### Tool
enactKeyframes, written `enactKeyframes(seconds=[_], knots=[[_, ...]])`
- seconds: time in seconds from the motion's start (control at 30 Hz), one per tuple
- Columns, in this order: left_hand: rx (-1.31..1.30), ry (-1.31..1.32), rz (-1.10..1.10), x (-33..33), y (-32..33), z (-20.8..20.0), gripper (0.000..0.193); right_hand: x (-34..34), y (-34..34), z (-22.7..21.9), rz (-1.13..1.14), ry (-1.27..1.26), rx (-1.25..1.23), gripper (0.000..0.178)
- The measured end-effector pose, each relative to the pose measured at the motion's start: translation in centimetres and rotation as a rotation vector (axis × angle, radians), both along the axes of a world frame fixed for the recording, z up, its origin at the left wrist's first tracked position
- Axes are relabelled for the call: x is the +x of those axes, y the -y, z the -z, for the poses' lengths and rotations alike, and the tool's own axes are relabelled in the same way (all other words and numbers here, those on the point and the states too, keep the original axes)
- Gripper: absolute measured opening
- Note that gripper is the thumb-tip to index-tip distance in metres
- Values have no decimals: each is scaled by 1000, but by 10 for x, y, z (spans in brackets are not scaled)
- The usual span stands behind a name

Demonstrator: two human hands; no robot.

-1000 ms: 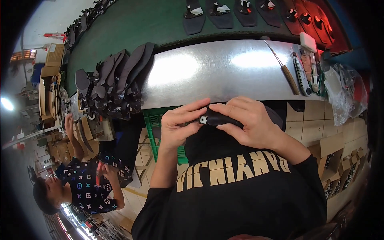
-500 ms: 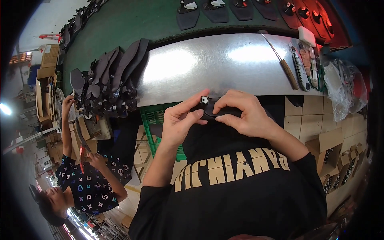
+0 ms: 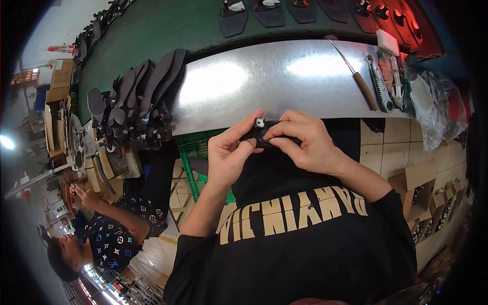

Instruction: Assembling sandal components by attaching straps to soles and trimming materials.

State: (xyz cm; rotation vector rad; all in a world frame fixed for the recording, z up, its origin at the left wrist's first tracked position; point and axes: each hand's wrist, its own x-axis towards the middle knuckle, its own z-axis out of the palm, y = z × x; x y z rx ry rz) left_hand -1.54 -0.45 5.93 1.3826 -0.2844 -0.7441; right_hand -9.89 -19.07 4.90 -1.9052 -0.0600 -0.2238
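- Held item: a black piece (image 3: 260,134), in the grasp of both hands in front of the torso, by the near edge of the metal surface (image 3: 264,91); much of it is hidden by the fingers, and contact with that edge cannot be told.
- Left hand (image 3: 229,155): thumb and index finger closed on the left side of the black piece, index finger stretched along its far side.
- Right hand (image 3: 305,140): thumb and bent fingers pinched on the right side of the same piece.
- A small white square (image 3: 260,123) with a dark border shows on the piece, between the fingertips of the two hands.
- Left of the fingers, a pile of dark soles (image 3: 165,76) with straps.
- Beyond the fingers, a row of dark soles (image 3: 267,16) on the green surface (image 3: 203,33).
- Right of the fingers and farther off, a wooden-handled awl (image 3: 365,91), beside it a cutter knife (image 3: 378,81), with a white block (image 3: 387,42) beyond.
- Below and left of the fingers, a green crate (image 3: 195,185).
- Well left of the fingers, a co-worker (image 3: 109,244) with one forearm raised.
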Motion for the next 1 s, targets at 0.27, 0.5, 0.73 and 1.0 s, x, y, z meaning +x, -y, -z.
enactKeyframes(seconds=[0.27,0.5,0.73,1.0], knots=[[91,-72,-24,5,-3,0,43,6,12,-6,-198,84,-156,25],[157,-108,12,13,-1,-4,44,4,9,-1,-211,39,-100,28],[190,-112,8,14,2,-5,44,3,5,6,-154,36,-68,25],[170,-233,-2,19,2,-11,44,2,-1,11,-36,235,-124,23]])
